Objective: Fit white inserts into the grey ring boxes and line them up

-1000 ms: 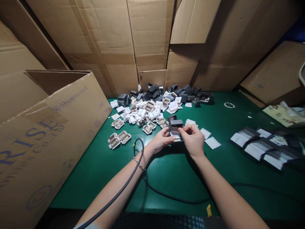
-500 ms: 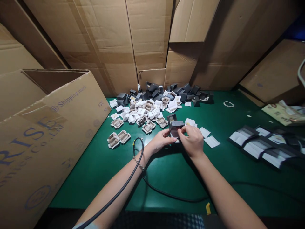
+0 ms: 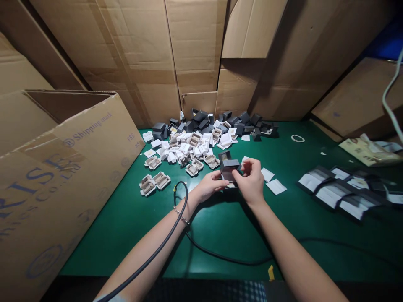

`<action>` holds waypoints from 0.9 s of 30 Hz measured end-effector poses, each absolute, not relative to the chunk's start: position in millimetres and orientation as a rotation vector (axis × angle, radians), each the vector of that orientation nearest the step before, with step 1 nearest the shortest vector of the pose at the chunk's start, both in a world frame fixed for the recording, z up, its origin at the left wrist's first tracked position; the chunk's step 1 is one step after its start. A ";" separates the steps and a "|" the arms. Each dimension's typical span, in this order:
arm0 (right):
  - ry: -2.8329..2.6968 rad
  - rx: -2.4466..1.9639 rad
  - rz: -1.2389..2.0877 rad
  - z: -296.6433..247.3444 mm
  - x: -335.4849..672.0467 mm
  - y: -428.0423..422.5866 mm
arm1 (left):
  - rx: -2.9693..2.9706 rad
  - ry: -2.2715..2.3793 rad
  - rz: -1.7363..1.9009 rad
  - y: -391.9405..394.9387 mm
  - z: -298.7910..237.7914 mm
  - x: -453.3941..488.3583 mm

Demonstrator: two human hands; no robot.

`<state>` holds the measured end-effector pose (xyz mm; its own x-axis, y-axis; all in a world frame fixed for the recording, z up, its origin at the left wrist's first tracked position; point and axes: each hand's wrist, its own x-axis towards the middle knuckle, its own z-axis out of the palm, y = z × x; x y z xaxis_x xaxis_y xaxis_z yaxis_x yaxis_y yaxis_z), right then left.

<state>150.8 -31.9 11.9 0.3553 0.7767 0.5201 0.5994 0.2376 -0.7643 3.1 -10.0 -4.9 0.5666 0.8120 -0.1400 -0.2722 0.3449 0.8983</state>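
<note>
Roughly midway between the two hands, just above the bench [image 3: 220, 235], a small dark box [image 3: 229, 164] was held open. Its dark upper part ran left to right across the view, the long edge close to level, and the pale inside below it faced the wearer. Behind this, at the left, a second dark panel stood up and leaned slightly back.

The bench was green and smooth. Beyond the held box lay a heap of white and grey card inserts [image 3: 192, 144], with a pile of dark boxes [image 3: 201, 119] at its back edge. Two pale slips [image 3: 276, 186] lay just right of the right hand, and farther right a group of open dark boxes with white linings [image 3: 333, 193] sat in a slanting cluster. A large printed carton [image 3: 72, 167] filled the left side, and cardboard panels [image 3: 132, 54] walled the back. A black cable [image 3: 159, 249] looped over the left forearm.

The left hand [image 3: 209, 186] had its thumb and fingers clamped on the left side of the box, the thumb along the front edge. The right hand [image 3: 252, 180] laid its thumb against the right side; its other fingers were bent, and whether they pinched anything could not be told.
</note>
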 end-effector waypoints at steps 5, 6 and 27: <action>-1.185 -1.342 0.596 12.6 152.5 -23.4 | 0.905 0.710 0.797 -11.2 -3.0 5.3; -1.194 -1.347 0.668 12.3 152.3 -22.0 | 0.909 0.719 0.807 -11.2 -3.8 6.0; -1.556 -1.424 0.527 19.1 144.3 -33.8 | 1.034 0.735 0.910 -12.3 -6.3 12.3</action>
<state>144.3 -33.8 19.1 0.1053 0.9343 0.3406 0.5352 0.2354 -0.8113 12.3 -12.3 -6.3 0.4436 0.8918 -0.0885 -0.2740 0.2290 0.9341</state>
